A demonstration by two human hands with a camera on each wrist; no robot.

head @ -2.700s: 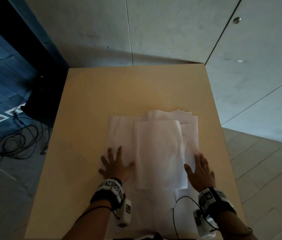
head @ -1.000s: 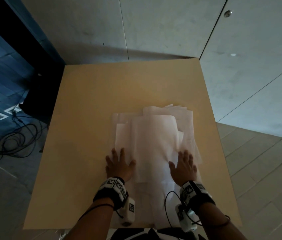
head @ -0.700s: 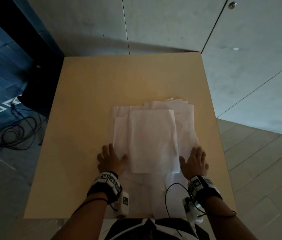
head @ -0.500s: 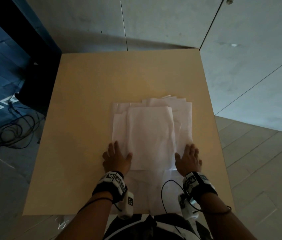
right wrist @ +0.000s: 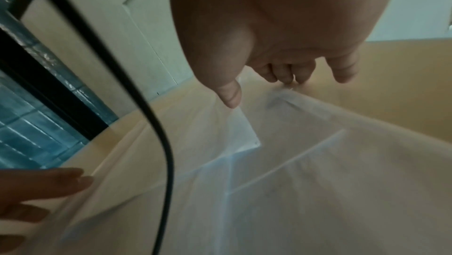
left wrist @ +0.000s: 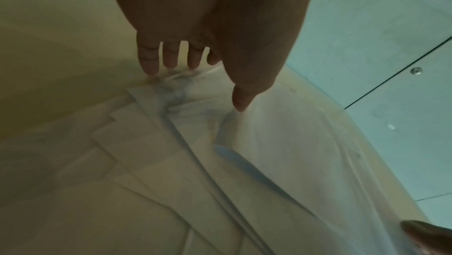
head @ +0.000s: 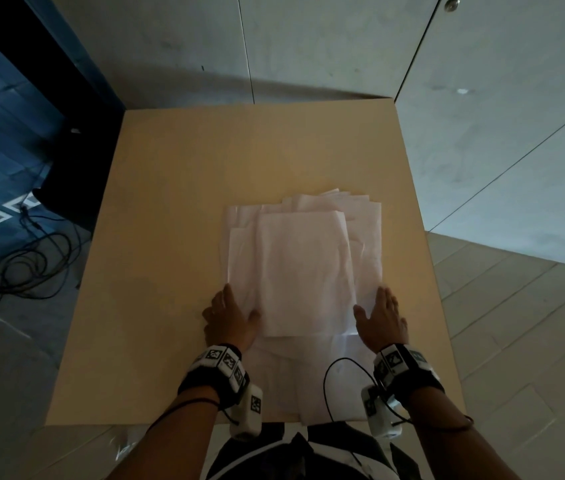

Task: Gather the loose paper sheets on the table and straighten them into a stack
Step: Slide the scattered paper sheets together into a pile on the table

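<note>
White sheets [head: 305,268] lie overlapped, edges uneven, at centre frame on the table [head: 177,237]. The left hand [head: 229,318] and right hand [head: 381,320] press flat, fingers straight, against the pile's lower sides, grasping nothing.

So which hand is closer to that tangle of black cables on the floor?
Left. The left hand rests at the paper sheets' left edge, on the side where the cables lie; the right hand is at the right edge, farther away.

The head view looks steeply down over the table [head: 177,237] from its near edge. Each wrist view looks close along its palm; all share the papers [head: 305,271].
</note>
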